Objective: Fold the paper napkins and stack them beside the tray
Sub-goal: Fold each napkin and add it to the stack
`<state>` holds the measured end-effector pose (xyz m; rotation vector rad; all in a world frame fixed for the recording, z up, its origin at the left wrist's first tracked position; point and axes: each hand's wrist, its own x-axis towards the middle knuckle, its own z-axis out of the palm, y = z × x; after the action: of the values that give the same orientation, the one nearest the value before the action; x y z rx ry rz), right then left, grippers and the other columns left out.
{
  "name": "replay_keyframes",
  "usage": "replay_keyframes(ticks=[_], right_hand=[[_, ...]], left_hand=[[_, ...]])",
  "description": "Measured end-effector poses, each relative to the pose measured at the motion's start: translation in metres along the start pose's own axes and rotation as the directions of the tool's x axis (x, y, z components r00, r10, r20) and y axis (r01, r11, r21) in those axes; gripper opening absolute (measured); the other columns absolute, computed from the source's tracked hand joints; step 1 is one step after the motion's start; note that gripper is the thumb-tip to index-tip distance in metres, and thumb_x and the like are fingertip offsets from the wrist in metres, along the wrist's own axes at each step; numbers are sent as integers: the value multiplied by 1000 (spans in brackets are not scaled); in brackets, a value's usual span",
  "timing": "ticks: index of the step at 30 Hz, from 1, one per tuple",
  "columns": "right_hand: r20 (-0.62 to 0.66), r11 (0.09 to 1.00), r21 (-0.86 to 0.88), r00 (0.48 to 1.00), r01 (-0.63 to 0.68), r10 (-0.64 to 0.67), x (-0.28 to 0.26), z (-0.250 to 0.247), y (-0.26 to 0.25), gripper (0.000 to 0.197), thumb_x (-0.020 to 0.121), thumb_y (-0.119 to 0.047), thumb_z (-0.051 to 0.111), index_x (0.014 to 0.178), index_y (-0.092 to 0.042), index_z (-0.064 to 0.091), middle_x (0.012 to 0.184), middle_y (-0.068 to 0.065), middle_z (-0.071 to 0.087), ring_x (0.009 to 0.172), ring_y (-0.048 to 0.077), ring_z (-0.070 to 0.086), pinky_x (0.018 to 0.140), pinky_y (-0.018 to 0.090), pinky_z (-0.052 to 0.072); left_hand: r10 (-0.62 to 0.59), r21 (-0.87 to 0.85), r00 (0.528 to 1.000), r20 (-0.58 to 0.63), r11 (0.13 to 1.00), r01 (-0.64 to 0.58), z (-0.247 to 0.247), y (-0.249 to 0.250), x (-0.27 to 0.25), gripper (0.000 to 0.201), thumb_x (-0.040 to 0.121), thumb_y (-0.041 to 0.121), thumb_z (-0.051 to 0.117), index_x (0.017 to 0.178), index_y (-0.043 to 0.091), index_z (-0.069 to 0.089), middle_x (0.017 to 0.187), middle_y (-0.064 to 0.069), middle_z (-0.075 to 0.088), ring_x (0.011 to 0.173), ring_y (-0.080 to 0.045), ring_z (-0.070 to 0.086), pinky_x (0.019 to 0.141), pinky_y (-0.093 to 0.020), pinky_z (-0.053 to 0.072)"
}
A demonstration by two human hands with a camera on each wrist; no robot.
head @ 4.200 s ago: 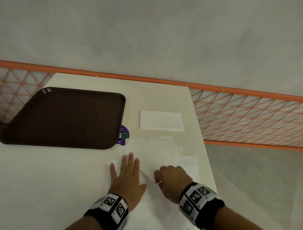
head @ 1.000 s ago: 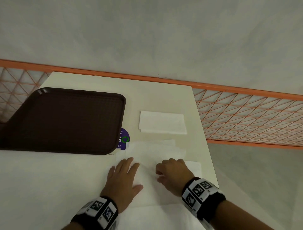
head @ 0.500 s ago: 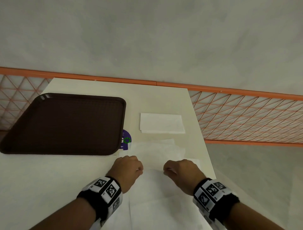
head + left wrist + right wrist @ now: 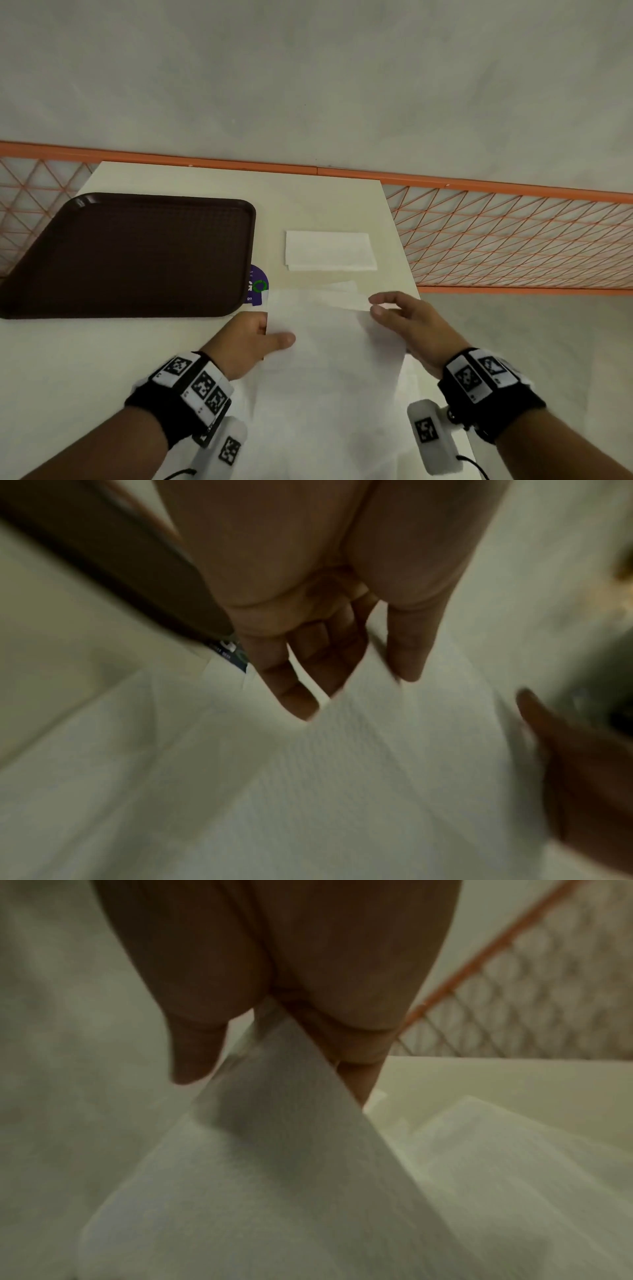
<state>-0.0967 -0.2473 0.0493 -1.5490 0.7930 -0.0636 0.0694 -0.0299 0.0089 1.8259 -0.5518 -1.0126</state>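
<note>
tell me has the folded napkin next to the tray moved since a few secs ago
No. The folded napkin lies in the same spot, right of the tray and just beyond the purple sticker.

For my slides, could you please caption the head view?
Both hands lift a napkin by its far corners beside a tray.

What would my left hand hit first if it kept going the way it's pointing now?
Probably the purple sticker by the brown tray corner. The left hand points there, pinching the unfolded napkin; depth is unclear.
</note>
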Motion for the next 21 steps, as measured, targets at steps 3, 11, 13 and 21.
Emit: replay_keyframes(ticks=[3, 11, 13, 21], right_hand=[[121, 978, 148, 984, -145, 127, -9, 1, 20, 39, 77, -23, 72, 112, -7, 65, 105, 16, 72, 92, 31, 69, 81, 43, 57], [44, 967, 101, 972, -234, 230, -13, 34, 57, 22, 87, -29, 69, 103, -13, 69, 103, 10, 73, 89, 24, 68, 74, 34, 56], [30, 967, 78, 970, -242, 240, -14, 37, 65, 19, 84, -34, 72, 96, -19, 70, 98, 7, 72, 86, 23, 63, 79, 38, 57], [-27, 952, 239, 978, -193, 205, -18, 36, 56, 16, 93, -10, 59, 105, -4, 69, 101, 13, 74, 88, 27, 71, 70, 35, 55]], left_hand=[[-111, -300, 992, -61, 950, 88, 4, -2, -1, 18, 84, 21, 71, 99, 11, 73, 99, -13, 74, 104, -43, 63, 97, -56, 46], [-247, -471, 957, -150, 869, 151, 18, -5, -1, 17, 96, 18, 55, 102, 11, 69, 101, -15, 73, 97, -35, 68, 91, -48, 51], [-261, -477, 953, -151, 864, 161, 15, -6, -3, 17, 96, 19, 55, 105, 13, 69, 102, -13, 73, 98, -34, 68, 94, -51, 50], [-217, -359, 948, -232, 925, 124, 3, -13, -5, 16, 92, 27, 61, 102, 19, 71, 98, -3, 75, 95, -25, 70, 94, -48, 51]])
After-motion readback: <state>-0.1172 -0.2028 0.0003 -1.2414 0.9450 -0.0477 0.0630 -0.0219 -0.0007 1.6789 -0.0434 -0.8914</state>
